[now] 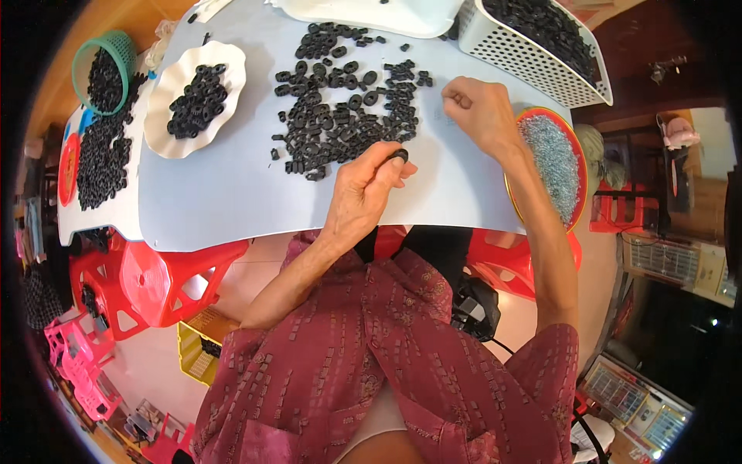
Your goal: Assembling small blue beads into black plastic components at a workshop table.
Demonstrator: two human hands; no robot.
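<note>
Single view, head-worn fisheye camera, looking steeply down from above person's own chest. Dark round rim vignettes frame; straight edges bow toward it. Pale grey flat work board fills upper centre, close, within arm's reach, its far edge near top of frame. Own forearms enter from below, left hand and right hand over board. Maroon patterned shirt fills lower centre, nearest lens. Floor, red plastic stools seen at left margin, farther down. No second view, so no shared area.
</note>
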